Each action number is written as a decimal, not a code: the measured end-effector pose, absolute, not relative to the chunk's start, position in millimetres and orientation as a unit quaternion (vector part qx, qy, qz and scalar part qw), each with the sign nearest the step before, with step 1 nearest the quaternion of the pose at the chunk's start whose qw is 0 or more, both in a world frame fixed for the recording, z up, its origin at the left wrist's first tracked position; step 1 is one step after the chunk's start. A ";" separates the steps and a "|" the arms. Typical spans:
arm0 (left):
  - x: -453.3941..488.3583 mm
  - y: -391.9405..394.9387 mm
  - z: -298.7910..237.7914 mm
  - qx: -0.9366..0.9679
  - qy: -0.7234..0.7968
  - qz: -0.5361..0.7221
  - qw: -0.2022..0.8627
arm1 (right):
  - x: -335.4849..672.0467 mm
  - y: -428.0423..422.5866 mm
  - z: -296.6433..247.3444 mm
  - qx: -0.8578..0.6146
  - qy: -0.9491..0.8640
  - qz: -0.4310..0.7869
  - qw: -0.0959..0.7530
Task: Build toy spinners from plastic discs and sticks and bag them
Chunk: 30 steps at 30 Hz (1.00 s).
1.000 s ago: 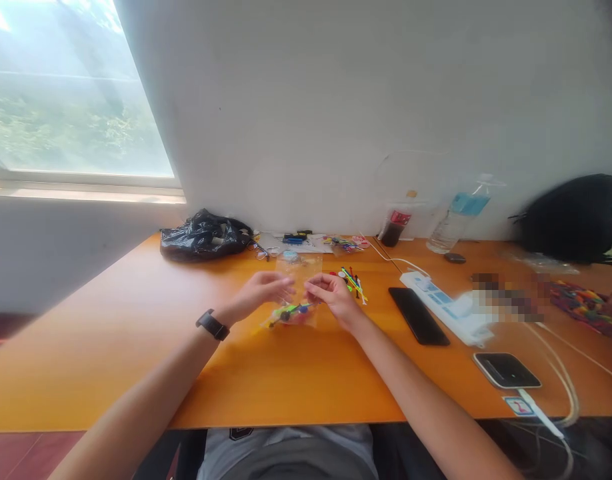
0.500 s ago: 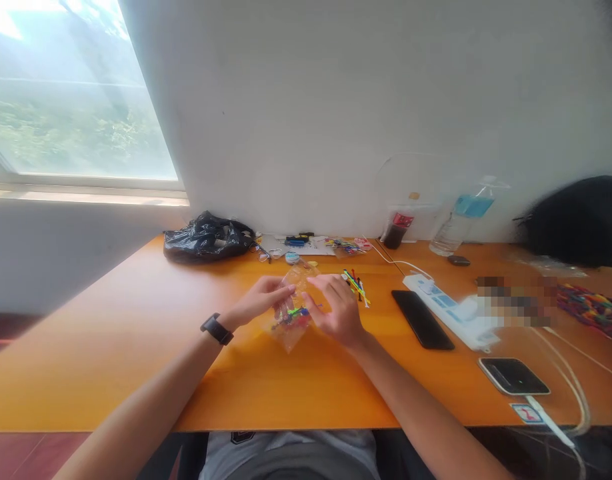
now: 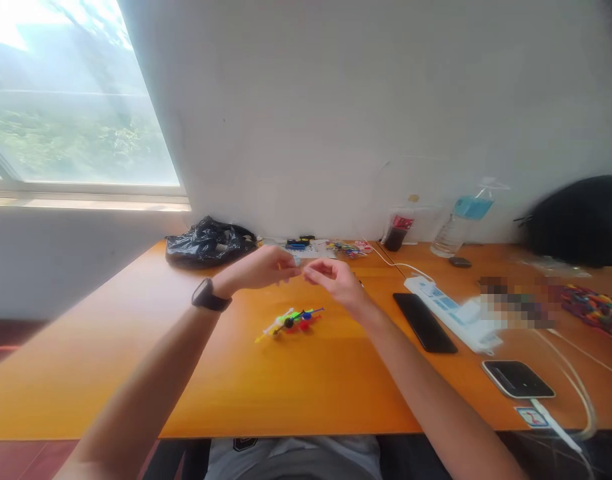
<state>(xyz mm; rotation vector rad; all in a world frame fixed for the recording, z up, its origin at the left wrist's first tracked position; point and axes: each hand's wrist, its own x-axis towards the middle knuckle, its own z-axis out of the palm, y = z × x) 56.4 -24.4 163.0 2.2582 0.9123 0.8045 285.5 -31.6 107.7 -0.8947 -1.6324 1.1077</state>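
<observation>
My left hand [image 3: 272,267], with a black watch [image 3: 211,295] on the wrist, is raised over the table with its thumb and fingers drawn together. Facing it, my right hand [image 3: 333,275] is closed in a pinch, its fingertips almost meeting those of the left. Whatever is between the fingers is too small or too hidden to make out. Below both hands, several small colourful plastic pieces [image 3: 291,321] with thin stems and rounded parts lie loose on the orange-brown table [image 3: 226,387]. The clear plastic bag cannot be made out.
At the back stand a black plastic bag [image 3: 211,241], a dark drink bottle [image 3: 397,232] and a clear water bottle [image 3: 459,227]. To the right lie a black phone [image 3: 425,323], a white power strip [image 3: 449,310], a charging device [image 3: 518,379] and cables. A black bag [image 3: 579,223] sits far right.
Both hands have moved up and away from me, off the spot where they held the clear bag over the colourful pieces. Those pieces now lie uncovered on the table.
</observation>
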 end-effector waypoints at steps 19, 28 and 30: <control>69.1 -5.0 159.7 0.825 0.406 0.365 -0.147 | 284.7 21.4 171.7 -0.317 -0.658 0.506 0.459; 77.9 -3.1 147.8 0.820 0.419 0.329 -0.209 | 294.6 2.0 188.0 -0.279 -0.680 0.554 0.391; 78.2 -4.0 147.6 0.835 0.396 0.326 -0.200 | 291.9 -2.1 188.9 -0.289 -0.685 0.569 0.351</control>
